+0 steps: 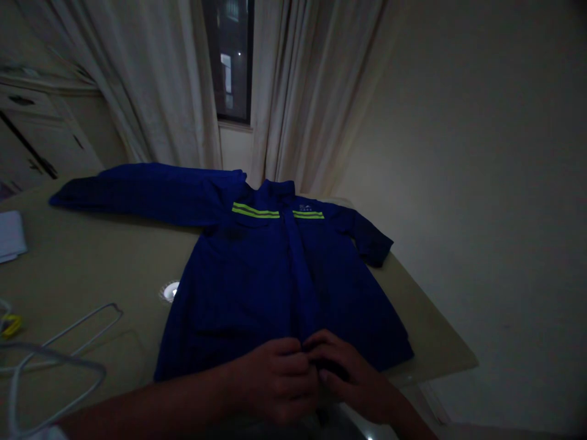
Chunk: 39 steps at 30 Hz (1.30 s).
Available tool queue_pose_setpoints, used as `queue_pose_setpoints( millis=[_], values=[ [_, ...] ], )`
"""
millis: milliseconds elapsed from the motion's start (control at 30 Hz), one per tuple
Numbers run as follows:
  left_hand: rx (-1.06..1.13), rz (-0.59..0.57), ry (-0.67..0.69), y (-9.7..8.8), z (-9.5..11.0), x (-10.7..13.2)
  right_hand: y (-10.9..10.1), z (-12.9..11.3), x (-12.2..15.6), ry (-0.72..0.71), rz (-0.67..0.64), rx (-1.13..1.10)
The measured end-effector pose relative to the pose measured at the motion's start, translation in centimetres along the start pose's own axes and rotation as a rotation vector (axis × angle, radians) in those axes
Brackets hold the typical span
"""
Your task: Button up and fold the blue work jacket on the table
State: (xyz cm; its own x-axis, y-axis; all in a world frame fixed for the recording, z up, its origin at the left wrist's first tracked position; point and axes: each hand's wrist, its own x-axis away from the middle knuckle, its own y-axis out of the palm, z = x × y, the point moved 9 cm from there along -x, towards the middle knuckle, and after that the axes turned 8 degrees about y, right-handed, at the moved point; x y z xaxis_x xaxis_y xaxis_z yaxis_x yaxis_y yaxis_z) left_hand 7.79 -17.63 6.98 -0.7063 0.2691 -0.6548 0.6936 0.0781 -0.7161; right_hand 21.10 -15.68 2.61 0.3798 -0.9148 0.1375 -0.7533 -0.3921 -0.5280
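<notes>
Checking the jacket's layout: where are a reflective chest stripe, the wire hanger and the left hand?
Reflective chest stripe [255, 211]: head view, on its middle.
Wire hanger [82, 322]: head view, on its upper wire.
Left hand [275, 379]: head view, on its back.

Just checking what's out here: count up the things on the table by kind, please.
Blue work jacket: 1
White hangers: 2
Folded white cloth: 1
Yellow item: 1
Total: 5

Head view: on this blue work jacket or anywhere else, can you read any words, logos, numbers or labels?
One mark only: a small pale logo or text on the blue work jacket, above the right-hand reflective stripe in this view, too small and blurred to read.
</notes>
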Motion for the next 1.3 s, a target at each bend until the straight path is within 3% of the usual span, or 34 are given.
queue_pose_setpoints(
  millis=[67,200,400,700,900,1133,1300],
  values=[
    [0.017,0.005,0.04,-0.1,0.8,-0.1,0.1,-0.6,-0.7,0.014,-0.057,-0.012],
    [0.018,-0.043,0.013,0.2,1.3,-0.4,-0.3,-1.3,-1.6,0.017,-0.041,0.034],
    [0.005,-0.139,-0.062,0.5,1.1,-1.2,0.5,-1.4,-1.5,-0.038,-0.094,0.303],
    [0.023,-0.033,-0.098,0.4,0.3,-2.4,-1.6,-4.4,-2.4,-0.168,-0.194,0.471],
    [-0.071,-0.115,-0.206,0.9,-0.8,-1.5,-2.0,-3.9,-2.6,-0.211,-0.075,0.517],
    [-0.027,-0.143,-0.243,1.8,-0.3,-0.9,0.4,-1.0,-2.9,-0.196,-0.034,0.548],
    [0.008,-0.129,-0.253,1.8,-0.4,-1.1,0.0,-1.8,-2.5,-0.232,0.004,0.512]
  ],
)
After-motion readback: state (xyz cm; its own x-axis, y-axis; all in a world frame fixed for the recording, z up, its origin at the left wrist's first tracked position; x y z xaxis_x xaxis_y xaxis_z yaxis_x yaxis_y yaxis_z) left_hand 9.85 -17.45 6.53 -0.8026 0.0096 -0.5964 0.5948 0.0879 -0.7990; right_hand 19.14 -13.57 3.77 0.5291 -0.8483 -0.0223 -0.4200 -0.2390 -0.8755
